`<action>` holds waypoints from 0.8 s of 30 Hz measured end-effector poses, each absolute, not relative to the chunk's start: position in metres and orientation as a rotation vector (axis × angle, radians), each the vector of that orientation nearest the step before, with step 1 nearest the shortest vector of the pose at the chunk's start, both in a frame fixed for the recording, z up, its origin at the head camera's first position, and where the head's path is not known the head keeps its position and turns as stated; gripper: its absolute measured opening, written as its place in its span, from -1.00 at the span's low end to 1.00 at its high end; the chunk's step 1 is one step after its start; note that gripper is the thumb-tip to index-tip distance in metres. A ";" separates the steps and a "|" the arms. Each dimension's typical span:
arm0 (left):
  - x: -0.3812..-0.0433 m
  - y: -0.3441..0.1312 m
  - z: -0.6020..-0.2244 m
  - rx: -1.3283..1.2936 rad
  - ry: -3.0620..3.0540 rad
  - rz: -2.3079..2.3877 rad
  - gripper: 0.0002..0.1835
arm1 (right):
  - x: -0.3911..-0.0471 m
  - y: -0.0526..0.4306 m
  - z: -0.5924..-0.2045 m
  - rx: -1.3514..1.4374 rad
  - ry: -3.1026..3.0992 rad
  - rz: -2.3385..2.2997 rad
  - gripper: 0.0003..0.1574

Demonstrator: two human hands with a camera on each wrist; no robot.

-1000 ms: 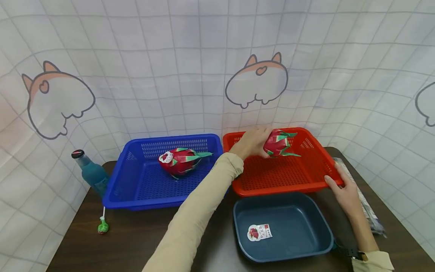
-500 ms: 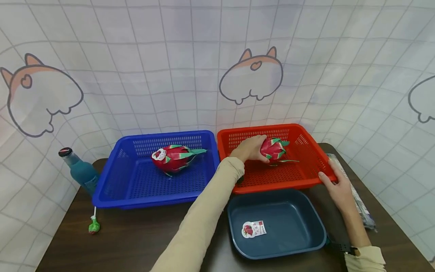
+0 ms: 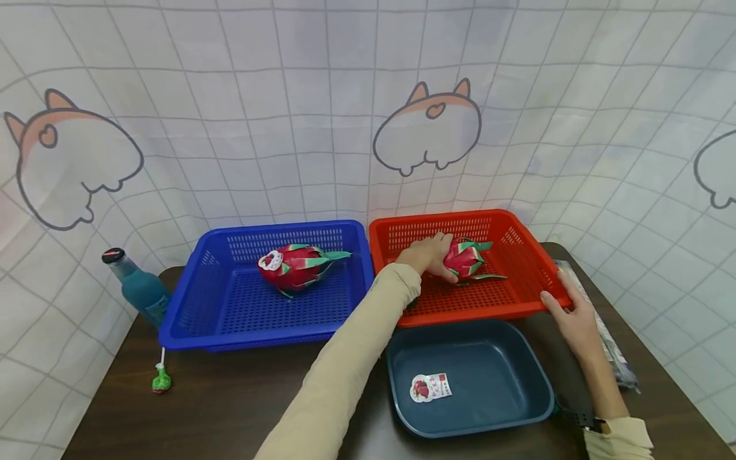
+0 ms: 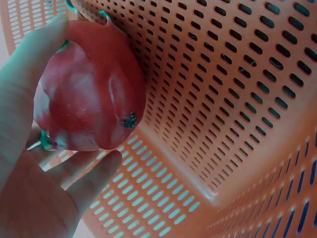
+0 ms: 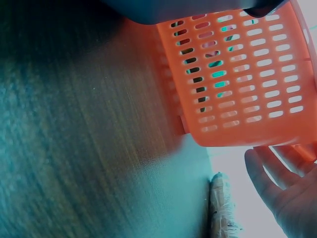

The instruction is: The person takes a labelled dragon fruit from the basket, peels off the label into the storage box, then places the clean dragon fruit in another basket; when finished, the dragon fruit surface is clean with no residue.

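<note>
In the head view, my left hand reaches into the red plastic basket. It holds the blunt end of a dragon fruit, whose green-tipped leaves point right. The left wrist view shows the thumb along one side of the fruit and fingers below it, low over the perforated floor. My right hand holds the basket's right front corner, with fingers at the outer rim and thumb in front. Another dragon fruit, with a white sticker, lies in the blue basket on the left.
A dark blue tray with a dragon fruit label inside stands before the red basket. At left are a teal bottle and a green lollipop. A plastic-wrapped packet lies right, and a patterned curtain hangs behind.
My left hand has lowered the dragon fruit from near the red basket's back rim down into the basket. The right hand keeps its place at the corner. The head view has shifted slightly.
</note>
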State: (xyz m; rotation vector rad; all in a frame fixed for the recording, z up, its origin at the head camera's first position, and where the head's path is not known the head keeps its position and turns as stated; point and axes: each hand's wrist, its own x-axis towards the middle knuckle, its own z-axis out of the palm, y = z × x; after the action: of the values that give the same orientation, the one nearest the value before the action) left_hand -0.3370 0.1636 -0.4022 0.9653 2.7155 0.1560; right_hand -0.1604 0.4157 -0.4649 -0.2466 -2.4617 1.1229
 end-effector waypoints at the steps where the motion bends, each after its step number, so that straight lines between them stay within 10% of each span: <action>1: -0.336 0.163 -0.401 0.961 2.712 0.142 0.05 | -0.160 0.415 -0.466 -0.252 -2.463 1.119 -0.19; 24: -0.302 0.166 -0.346 1.047 2.787 -0.023 -0.04 | -0.159 0.416 -0.466 -0.286 -2.469 1.106 -0.19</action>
State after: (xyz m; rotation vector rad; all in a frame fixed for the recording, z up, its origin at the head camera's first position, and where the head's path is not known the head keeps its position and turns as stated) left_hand -0.3022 0.1663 -0.3456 1.0474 2.7873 -0.0234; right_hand -0.1592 0.4160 -0.4663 -0.2858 -2.4693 1.1057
